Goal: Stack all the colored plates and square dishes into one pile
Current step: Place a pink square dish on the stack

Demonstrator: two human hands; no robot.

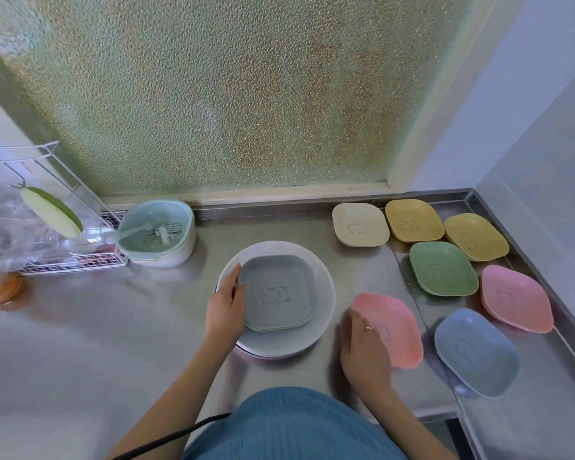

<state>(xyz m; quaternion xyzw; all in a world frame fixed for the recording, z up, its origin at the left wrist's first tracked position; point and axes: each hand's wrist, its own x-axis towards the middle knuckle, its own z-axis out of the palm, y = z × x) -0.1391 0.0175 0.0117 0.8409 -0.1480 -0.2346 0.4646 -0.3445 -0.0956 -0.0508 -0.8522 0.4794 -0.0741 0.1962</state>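
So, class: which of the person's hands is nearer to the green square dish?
The right. The right hand rests on the near pink dish, just below-left of the green dish; the left hand is farther left, at the pile.

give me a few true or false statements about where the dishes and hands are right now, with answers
1. A grey square dish sits on top of the round plates. True.
2. The right hand rests on a green dish. False: it is on the near pink dish; the green dish lies untouched.
3. The left hand is at the left edge of the pile. True.
4. Three yellow dishes lie on the counter. False: only two, a back yellow dish and a right yellow dish.
5. The blue dish is stacked on the pile. False: it lies alone at the right.
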